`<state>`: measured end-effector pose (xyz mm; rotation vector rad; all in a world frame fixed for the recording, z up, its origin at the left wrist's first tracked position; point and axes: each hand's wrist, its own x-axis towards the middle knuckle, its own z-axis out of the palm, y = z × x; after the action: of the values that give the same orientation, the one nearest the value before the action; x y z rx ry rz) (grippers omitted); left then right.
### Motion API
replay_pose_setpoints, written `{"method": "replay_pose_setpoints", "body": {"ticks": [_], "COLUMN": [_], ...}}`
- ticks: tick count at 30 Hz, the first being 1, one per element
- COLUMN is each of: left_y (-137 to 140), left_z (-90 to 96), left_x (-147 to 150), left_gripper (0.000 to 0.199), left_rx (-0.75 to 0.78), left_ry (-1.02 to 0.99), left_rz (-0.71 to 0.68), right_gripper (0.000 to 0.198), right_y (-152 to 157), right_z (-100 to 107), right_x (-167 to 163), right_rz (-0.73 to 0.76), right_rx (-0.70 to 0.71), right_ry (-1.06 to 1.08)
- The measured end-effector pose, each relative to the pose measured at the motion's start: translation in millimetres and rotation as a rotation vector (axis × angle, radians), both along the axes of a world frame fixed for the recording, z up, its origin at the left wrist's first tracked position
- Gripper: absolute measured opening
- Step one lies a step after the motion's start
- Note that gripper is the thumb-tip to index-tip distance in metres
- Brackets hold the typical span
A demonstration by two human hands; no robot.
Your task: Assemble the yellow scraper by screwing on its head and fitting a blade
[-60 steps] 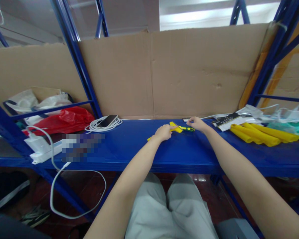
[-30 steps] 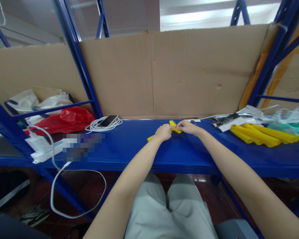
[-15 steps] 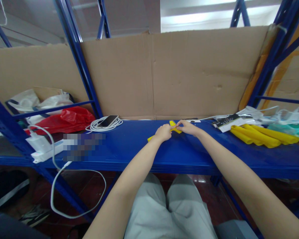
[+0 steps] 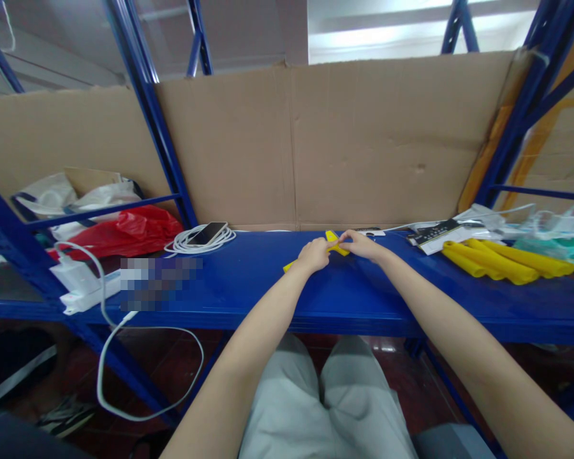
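In the head view, a yellow strip (image 4: 331, 236) of a soft-looking material lies on the blue shelf top, partly covered by my hands. One end shows beyond my fingers, and another bit of yellow peeks out beside my left wrist. My left hand (image 4: 314, 255) is closed over the strip, with its index finger reaching right along it. My right hand (image 4: 360, 246) meets it from the right, thumb and fingers pinched at the strip near the left fingertip. The exact hold under the fingers is too small to make out.
Several yellow rolled pieces (image 4: 507, 260) lie to the right beside a black-and-white packet (image 4: 447, 234). On the left are a phone (image 4: 209, 233) on a coiled white cable (image 4: 184, 241), a power strip (image 4: 93, 294) and a red bag (image 4: 134, 229). A cardboard panel (image 4: 363, 140) stands behind.
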<state>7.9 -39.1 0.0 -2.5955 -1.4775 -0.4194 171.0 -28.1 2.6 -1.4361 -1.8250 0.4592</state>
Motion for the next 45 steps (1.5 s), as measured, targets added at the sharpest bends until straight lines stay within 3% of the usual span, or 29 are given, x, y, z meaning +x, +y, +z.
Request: {"method": "replay_pose_setpoints", "body": {"ticks": [13, 21, 32, 40, 43, 45], "left_y": [-5, -3, -3, -1, 2, 4], "left_z": [6.2, 6.2, 5.1, 4.1, 3.4, 4.0], "left_x": [1, 0, -9, -8, -7, -6], "left_gripper": [0.048, 0.048, 0.062, 0.062, 0.063, 0.065], "left_rx": [0.027, 0.036, 0.019, 0.036, 0.021, -0.013], "left_ry": [-0.077, -0.137, 0.027, -0.036, -0.131, -0.24], "left_rz": [0.068, 0.081, -0.015, -0.051, -0.068, -0.077], "right_gripper": [0.014, 0.028, 0.023, 0.014, 0.012, 0.015], "right_y": [17, -2, 3, 7, 17, 24], "right_z": [-4, 8, 6, 6, 2, -3], "right_x": [1, -2, 5, 10, 27, 47], "right_rz": [-0.033, 0.071, 0.054, 0.083, 0.003, -0.171], "right_rx": [0.111, -0.136, -0.07, -0.061, 0.024, 0.133], "right_ry": [0.248, 0.35, 0.394, 0.427, 0.402, 0.279]}}
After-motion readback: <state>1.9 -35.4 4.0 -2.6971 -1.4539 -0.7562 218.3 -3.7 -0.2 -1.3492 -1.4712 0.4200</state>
